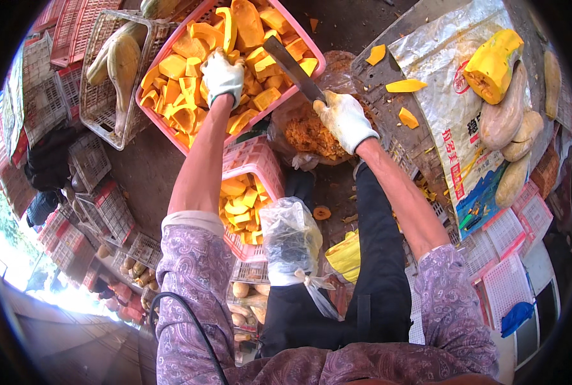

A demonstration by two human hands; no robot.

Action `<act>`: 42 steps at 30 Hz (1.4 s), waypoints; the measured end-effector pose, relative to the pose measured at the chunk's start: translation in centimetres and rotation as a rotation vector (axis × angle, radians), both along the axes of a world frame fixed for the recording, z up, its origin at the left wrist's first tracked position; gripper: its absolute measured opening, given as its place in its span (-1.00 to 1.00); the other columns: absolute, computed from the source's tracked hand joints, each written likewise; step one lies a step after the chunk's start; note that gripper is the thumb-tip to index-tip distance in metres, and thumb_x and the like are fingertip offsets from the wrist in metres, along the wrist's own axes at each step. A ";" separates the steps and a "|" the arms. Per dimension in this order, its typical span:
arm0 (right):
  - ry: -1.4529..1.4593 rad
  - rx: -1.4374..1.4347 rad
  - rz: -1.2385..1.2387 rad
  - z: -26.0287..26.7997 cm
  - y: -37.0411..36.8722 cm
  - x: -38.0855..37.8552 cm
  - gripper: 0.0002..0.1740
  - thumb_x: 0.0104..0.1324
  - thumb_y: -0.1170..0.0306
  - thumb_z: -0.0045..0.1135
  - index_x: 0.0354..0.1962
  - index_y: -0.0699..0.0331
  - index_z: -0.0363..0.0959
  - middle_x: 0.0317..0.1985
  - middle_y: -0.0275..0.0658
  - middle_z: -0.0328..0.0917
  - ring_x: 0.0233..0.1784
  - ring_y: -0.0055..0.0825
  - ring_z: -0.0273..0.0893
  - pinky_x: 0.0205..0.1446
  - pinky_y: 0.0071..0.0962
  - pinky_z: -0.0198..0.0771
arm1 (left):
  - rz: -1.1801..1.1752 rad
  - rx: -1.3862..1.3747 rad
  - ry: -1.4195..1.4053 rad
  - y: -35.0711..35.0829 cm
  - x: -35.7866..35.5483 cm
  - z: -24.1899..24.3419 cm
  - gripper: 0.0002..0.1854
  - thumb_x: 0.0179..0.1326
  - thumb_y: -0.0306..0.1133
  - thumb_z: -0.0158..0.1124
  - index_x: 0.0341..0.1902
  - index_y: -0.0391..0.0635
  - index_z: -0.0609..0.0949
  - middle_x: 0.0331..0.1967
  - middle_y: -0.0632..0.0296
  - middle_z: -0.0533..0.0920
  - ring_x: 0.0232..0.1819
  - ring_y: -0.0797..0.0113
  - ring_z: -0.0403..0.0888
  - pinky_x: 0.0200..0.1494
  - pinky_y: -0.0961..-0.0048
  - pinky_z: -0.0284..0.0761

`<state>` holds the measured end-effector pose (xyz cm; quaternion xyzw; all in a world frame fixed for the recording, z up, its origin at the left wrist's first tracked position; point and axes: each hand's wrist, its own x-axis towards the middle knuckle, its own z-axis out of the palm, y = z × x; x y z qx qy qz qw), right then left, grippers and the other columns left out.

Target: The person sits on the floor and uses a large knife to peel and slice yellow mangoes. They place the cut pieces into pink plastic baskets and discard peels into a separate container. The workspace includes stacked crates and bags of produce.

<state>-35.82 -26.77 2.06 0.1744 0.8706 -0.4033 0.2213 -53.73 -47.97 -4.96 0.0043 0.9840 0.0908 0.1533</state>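
Observation:
A pink plastic basket (310, 48) at the top holds many chunks of peeled orange pumpkin (173, 67). My left hand (222, 77), in a white knit glove, reaches down among these chunks with its fingers bent. The fingertips are partly hidden, so a grip on a piece cannot be made out. My right hand (346, 118), gloved too and stained orange, is closed on the handle of a long-bladed knife (293, 67). Its blade points up and left across the basket's right rim. Under the right hand lies a plastic bag of pumpkin pulp and seeds (310, 137).
A second pink basket (254, 156) of pumpkin pieces stands by my left leg. On the right, a printed sack (430, 62) bears a partly peeled pumpkin (495, 67) and whole pumpkins (505, 115). A crate (139, 103) with long pumpkins (123, 62) stands left. Pumpkin scraps (406, 85) lie on the board.

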 end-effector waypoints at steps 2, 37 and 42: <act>-0.044 -0.031 -0.040 0.1 -0.2 0.3 -0.70 0.36 0.24 0.03 -0.25 0.35 0.52 -0.39 0.15 0.57 -0.23 0.13 0.56 -0.17 0.00 0.44 | 0.040 -0.003 -0.059 0.0 -1.2 -0.4 -0.48 0.14 -0.19 0.39 0.12 -0.18 0.54 0.12 -0.08 0.53 0.21 -0.10 0.42 0.26 0.06 0.38; 0.398 -0.294 0.444 9.0 -9.1 2.3 -0.83 0.35 0.43 0.18 -0.13 0.31 0.52 -0.52 -0.09 0.56 -0.52 -0.25 0.58 -0.40 -0.38 0.46 | 0.135 0.330 -0.114 -17.9 24.8 13.8 -0.63 0.07 -0.36 0.45 -0.06 -0.17 0.57 -0.26 -0.07 0.65 -0.20 -0.11 0.65 -0.17 0.17 0.55; 0.031 0.004 1.077 4.9 -16.6 4.2 -0.73 0.29 0.28 0.02 -0.31 0.33 0.56 -0.51 0.09 0.58 -0.41 0.06 0.61 -0.32 -0.06 0.50 | 0.386 0.459 -0.111 -20.7 35.5 15.6 -0.73 0.13 -0.50 0.38 -0.10 -0.20 0.55 -0.42 0.06 0.65 -0.37 0.18 0.68 -0.24 0.35 0.56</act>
